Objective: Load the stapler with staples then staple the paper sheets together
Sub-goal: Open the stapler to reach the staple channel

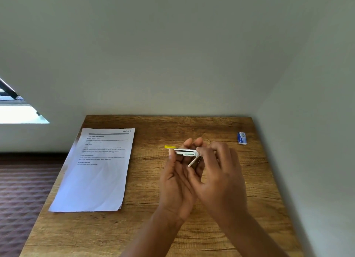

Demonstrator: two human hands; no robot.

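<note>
frame centre: small white metal stapler (186, 152) pinched between left hand (175, 182) fingers | right hand (217, 172) fingers curled at its hinge end | white printed paper sheets (96, 172) left on tabletop (153, 228)

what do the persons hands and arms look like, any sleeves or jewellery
Two bare hands, the left hand and the right hand, come up from the bottom edge on bare forearms. No sleeve, glove, watch or bracelet shows on either wrist, and no ring is visible on the fingers that can be seen.
</note>
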